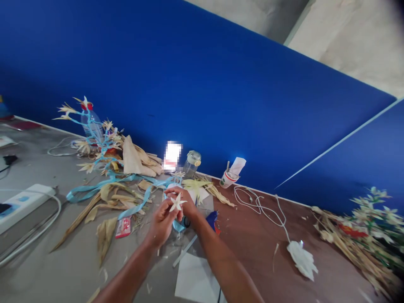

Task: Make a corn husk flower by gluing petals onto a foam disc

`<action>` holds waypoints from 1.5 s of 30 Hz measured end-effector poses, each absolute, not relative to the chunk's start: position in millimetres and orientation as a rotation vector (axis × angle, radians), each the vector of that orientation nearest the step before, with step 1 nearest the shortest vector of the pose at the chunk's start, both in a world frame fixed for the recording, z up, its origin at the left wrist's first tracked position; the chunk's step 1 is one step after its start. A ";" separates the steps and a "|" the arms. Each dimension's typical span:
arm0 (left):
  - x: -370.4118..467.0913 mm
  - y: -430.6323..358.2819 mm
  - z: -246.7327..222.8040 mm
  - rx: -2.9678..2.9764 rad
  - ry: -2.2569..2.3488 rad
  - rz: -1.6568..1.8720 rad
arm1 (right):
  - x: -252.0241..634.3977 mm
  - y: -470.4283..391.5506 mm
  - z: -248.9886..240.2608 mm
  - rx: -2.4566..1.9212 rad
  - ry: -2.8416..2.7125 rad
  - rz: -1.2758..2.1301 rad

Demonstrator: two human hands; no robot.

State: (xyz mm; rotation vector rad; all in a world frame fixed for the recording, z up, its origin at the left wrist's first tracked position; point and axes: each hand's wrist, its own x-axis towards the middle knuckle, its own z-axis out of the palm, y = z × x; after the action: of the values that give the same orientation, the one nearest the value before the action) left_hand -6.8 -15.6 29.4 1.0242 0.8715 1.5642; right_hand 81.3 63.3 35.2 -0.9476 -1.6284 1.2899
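One white star-shaped flower [177,203] noted between the hands — pinched at the far end of the left hand [161,222], petals outspread, stem axis hidden — the right hand [187,203] just beside it, far-right, its grip indeterminable.

Through my feed I see a table [249,248], its top grey on the left and brown on the right. On the grey side I make out a white power strip [34,202], scattered dry husks [106,235], pale-blue ribbon [136,209] and a small red packet [123,227]. White paper [192,273] lies near the front. Along the back edge I spot a clear jar [191,165] and a cup [227,180]. On the brown side, a looped white cable [259,207] reaches a crumpled white piece [302,259]; far right, I see a straw-coloured heap [347,240].
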 end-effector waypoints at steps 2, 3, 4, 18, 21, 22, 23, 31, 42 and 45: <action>-8.9 -20.7 37.6 1.021 0.865 1.578 | 66.3 71.0 42.0 -0.804 -1.759 1.304; -9.4 -22.9 41.2 1.029 0.840 1.570 | 57.8 73.9 43.4 -0.747 -1.799 1.319; -9.3 -24.7 44.3 1.038 0.820 1.552 | 48.8 75.9 43.1 -0.711 -1.829 1.348; -12.3 -17.7 30.6 0.878 0.755 1.601 | 31.6 86.5 14.6 -0.878 -1.540 1.311; -17.3 -8.0 25.2 0.685 0.805 1.768 | 68.0 82.7 31.4 -0.953 -1.301 1.321; -17.9 -5.2 25.0 0.629 0.811 1.787 | 78.9 77.3 35.5 -0.977 -1.250 1.336; -17.9 -2.9 25.3 0.585 0.815 1.776 | 88.3 70.2 38.3 -0.995 -1.241 1.329; -10.1 -2.7 23.4 0.586 0.690 1.458 | 101.1 20.7 21.3 -1.102 -1.308 1.038; -14.3 2.8 13.9 1.073 1.119 1.398 | 122.0 16.2 33.3 -1.086 -1.414 0.989; -9.3 2.6 13.2 1.167 1.202 1.382 | 127.6 21.2 35.4 -1.062 -1.331 1.166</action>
State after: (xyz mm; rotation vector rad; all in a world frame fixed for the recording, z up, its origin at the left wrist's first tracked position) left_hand -9.3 2.6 13.2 1.1672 1.2022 1.3825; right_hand 127.6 21.2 35.4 -1.0620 -1.3311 1.1659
